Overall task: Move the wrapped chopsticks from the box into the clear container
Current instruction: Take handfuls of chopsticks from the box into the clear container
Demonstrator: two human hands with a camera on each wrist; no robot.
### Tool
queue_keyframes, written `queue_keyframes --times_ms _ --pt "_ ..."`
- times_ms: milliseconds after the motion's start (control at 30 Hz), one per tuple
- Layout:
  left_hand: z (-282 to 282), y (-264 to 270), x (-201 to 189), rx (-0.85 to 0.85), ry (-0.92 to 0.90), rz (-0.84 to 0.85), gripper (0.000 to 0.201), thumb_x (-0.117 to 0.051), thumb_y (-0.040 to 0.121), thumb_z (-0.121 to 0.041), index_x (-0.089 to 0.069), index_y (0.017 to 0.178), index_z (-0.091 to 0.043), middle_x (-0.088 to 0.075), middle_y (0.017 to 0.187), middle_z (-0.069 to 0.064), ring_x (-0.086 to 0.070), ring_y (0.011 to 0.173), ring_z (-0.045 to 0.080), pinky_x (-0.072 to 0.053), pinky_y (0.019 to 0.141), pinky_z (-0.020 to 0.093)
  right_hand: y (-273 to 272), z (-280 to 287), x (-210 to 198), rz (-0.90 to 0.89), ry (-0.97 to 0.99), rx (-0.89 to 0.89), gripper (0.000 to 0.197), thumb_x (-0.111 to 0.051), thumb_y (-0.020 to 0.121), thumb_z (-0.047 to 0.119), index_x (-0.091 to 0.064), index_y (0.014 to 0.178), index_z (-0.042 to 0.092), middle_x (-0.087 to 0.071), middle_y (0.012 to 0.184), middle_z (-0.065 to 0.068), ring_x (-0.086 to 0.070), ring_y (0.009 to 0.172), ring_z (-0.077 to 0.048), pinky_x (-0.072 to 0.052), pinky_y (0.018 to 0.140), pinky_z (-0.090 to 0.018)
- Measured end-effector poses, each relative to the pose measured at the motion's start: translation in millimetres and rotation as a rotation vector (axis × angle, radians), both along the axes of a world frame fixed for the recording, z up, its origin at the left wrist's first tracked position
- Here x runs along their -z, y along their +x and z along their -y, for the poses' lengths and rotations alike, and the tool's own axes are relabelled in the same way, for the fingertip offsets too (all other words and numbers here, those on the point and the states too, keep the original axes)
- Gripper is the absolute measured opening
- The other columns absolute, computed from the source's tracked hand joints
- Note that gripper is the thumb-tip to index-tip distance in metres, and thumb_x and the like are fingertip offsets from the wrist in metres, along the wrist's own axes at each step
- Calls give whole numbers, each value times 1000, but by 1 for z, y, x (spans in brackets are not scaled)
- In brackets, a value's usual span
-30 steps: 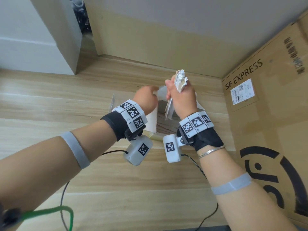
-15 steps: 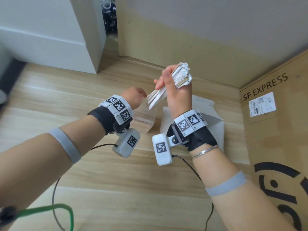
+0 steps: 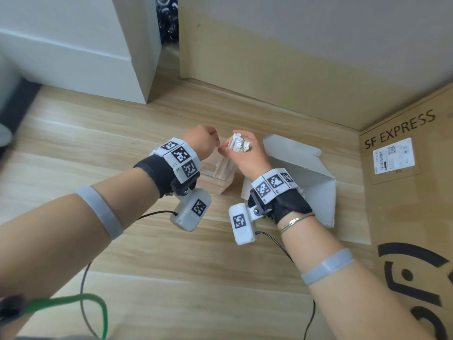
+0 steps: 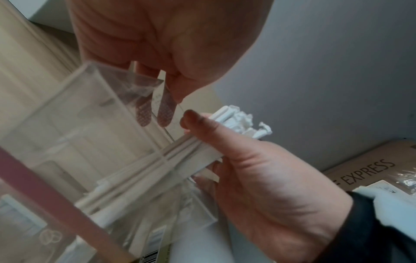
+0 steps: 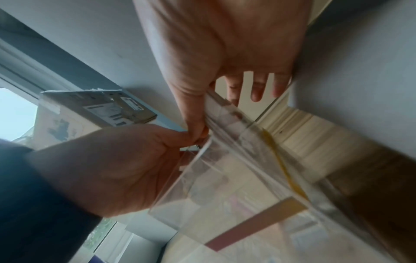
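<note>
My right hand (image 3: 245,155) grips a bundle of white paper-wrapped chopsticks (image 3: 239,144) near its crumpled top. The bundle stands steeply, and its lower ends (image 4: 126,186) reach down inside the clear container (image 3: 217,179) on the wooden floor. At the container's top, my left hand (image 3: 203,143) pinches the rim (image 4: 155,89), with fingers seen through the wall and the thumb outside. In the right wrist view the bundle (image 5: 221,110) enters the container (image 5: 225,181) beside my left hand (image 5: 117,167). The white box (image 3: 308,173) lies open just right of my right wrist.
A large brown SF EXPRESS carton (image 3: 404,192) fills the right side. A wall and skirting (image 3: 269,77) run close behind, with a white cabinet (image 3: 98,52) at the back left. Cables (image 3: 85,303) trail over the floor near me.
My right hand came down and left with the bundle, which went from tilted above the container to standing with its lower ends inside. My left hand stayed on the container.
</note>
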State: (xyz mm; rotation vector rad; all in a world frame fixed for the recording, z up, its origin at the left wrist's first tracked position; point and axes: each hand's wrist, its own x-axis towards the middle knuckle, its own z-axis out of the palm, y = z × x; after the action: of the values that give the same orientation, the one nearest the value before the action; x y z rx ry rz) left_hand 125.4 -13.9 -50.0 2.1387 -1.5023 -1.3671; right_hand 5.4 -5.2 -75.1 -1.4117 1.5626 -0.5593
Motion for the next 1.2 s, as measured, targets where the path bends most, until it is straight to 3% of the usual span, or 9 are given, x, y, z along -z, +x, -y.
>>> queue_keyframes --times_ms 100,200,300,433,533,700,800,1000,1200 --pt "0 -1 -3 -11 15 9 32 -38 96 -11 -59 118 1 -61 125 18 -55 116 36 -43 87 38 -5 1 -2 -87 -33 -142 22 -76 72 23 -62 71 40 -50 130 6 -42 127 -25 -32 109 -45" --pt "1 -2 -3 -6 37 17 32 -41 96 -10 -58 121 1 -59 129 17 -53 120 33 -41 98 37 -10 1 -7 -97 -66 -157 17 -75 73 18 -67 79 32 -53 130 4 -44 126 -18 -28 109 -36" --pt "1 -5 -5 3 28 30 33 -39 96 -9 -59 121 -1 -58 131 16 -52 121 32 -41 99 37 -17 1 -11 -44 -99 -126 14 -75 74 15 -69 85 22 -56 121 3 -50 117 -12 -30 103 -26" --pt "-4 -8 -9 3 -28 54 37 -30 96 -6 -59 120 -5 -58 128 20 -55 116 37 -44 95 40 -27 1 -13 -26 -113 -84 9 -71 78 19 -64 79 26 -61 108 5 -52 102 -10 -40 91 -28" --pt "-4 -14 -12 21 -86 68 40 -30 93 -4 -59 119 -7 -59 126 19 -56 115 37 -45 92 40 -39 5 -14 -21 -135 -55 16 -65 82 17 -62 72 29 -65 84 9 -56 83 -10 -46 82 -29" --pt "0 -32 -17 54 -197 93 39 -33 93 -7 -64 117 -11 -51 137 15 -55 116 32 -44 93 33 -61 6 -18 -29 -102 -64 12 -62 86 13 -64 78 22 -58 71 13 -54 66 -5 -45 68 -19" --pt "0 -47 -18 92 -242 81 38 -34 94 -8 -62 120 -11 -53 135 15 -59 110 33 -46 89 32 -71 4 -19 -14 -76 -56 12 -63 86 14 -65 78 22 -61 72 8 -58 64 -11 -49 74 -27" --pt "-3 -79 -14 115 -265 29 37 -39 93 -10 -60 123 -11 -47 139 12 -49 125 26 -36 102 28 -92 -5 -20 -25 -2 -31 9 -64 86 18 -69 92 14 -70 91 -16 -60 73 -18 -50 86 -35" --pt "-11 -107 -6 139 -119 11 47 -46 92 -17 -43 139 -12 -29 150 14 -45 129 29 -35 107 32 -118 -16 -17 -45 128 -49 19 -63 87 17 -69 101 6 -70 104 -16 -61 83 -21 -49 92 -37"
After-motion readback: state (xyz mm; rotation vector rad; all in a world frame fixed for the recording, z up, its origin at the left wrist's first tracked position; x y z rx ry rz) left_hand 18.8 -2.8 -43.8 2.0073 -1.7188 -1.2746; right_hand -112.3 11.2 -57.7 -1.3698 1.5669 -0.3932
